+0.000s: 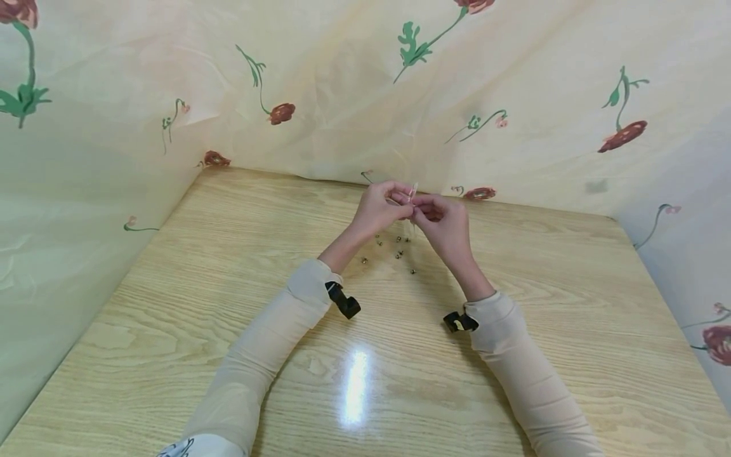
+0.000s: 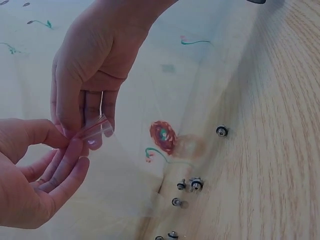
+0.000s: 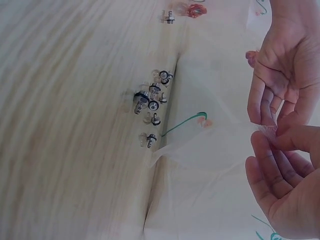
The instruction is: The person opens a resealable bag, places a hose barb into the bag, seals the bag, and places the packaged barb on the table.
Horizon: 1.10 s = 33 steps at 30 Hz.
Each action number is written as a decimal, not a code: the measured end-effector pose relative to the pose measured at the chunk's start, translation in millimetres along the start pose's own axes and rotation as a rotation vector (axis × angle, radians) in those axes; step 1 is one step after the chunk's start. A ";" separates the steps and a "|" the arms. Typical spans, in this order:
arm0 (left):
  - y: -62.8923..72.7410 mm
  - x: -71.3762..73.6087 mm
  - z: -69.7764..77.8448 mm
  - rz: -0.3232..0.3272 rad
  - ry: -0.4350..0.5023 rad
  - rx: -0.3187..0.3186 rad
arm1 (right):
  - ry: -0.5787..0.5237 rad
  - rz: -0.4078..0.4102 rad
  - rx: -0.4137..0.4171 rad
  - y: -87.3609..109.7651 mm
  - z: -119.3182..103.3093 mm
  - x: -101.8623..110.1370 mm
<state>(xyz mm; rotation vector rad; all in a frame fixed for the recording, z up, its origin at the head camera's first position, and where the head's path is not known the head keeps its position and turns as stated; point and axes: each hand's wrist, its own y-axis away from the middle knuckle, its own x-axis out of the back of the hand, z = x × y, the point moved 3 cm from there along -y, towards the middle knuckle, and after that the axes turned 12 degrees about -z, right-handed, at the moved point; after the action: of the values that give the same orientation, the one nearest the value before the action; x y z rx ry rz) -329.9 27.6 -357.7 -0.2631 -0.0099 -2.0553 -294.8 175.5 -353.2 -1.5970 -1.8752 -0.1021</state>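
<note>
Both hands meet above the far part of the table in the head view. My left hand [image 1: 374, 208] pinches a small clear zip bag [image 2: 97, 130] between thumb and fingers. From the other side, my right hand [image 1: 449, 230] pinches the same bag near its red-lined top edge. The lower part of the bag is so transparent that its contents, if any, cannot be told. Below the hands, several small metal fittings [image 3: 141, 100] with black rings lie loose on the tabletop, some bunched together and one [image 2: 222, 131] apart.
The wood-grain table [image 1: 171, 304] reaches back to a cream flowered cloth [image 1: 342, 76], which hangs behind and at both sides. Black straps [image 1: 344, 301] are on both sleeved wrists. A light reflection shines on the near tabletop.
</note>
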 end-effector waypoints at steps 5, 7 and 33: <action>0.3 0.7 0.9 0.002 -0.013 -0.004 | 0.007 0.005 0.013 -1.1 0.3 -0.9; 0.3 0.8 1.0 0.002 -0.015 -0.007 | 0.015 0.007 0.013 -1.6 0.4 -1.3; -1.2 1.1 0.8 -0.004 -0.017 0.011 | 0.011 0.001 -0.002 -1.6 0.4 1.2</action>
<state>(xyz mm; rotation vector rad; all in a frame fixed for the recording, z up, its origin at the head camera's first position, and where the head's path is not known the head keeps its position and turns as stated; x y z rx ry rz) -331.2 27.3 -356.7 -0.2742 -0.0328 -2.0561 -296.4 176.4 -352.4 -1.5957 -1.8668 -0.1120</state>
